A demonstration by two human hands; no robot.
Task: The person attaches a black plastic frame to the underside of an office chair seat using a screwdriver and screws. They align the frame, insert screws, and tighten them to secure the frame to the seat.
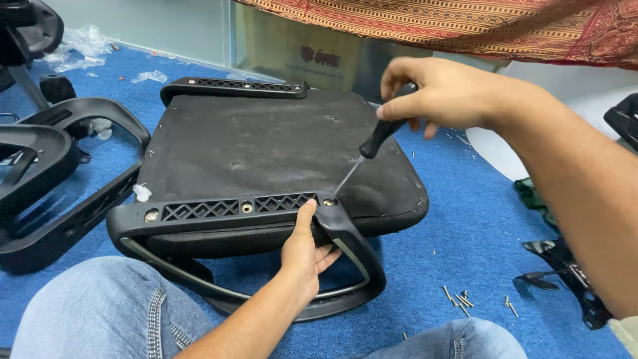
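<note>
Right hand (pixel 442 90) has its grip wrapped tight round the black handle of a screwdriver (pixel 379 136), tip sitting in a brass screw (pixel 329 201) at the near armrest bracket. Left hand (pixel 304 252) has its grip closed on that armrest (pixel 252 211), thumb up on top, fingers tucked under the loop.

The seat (pixel 266 149) lies upside down on the blue floor (pixel 465 219) between the knees. Looks bulky but not heavy, stiff plastic arms over soft padding, so the armrest loop seems the best place to grab. Handle probably isn't slippery.

Count: one screwdriver, two armrests on the seat, three screws along the near bracket, and roughly half a dozen loose screws (pixel 460 299) on the floor.
</note>
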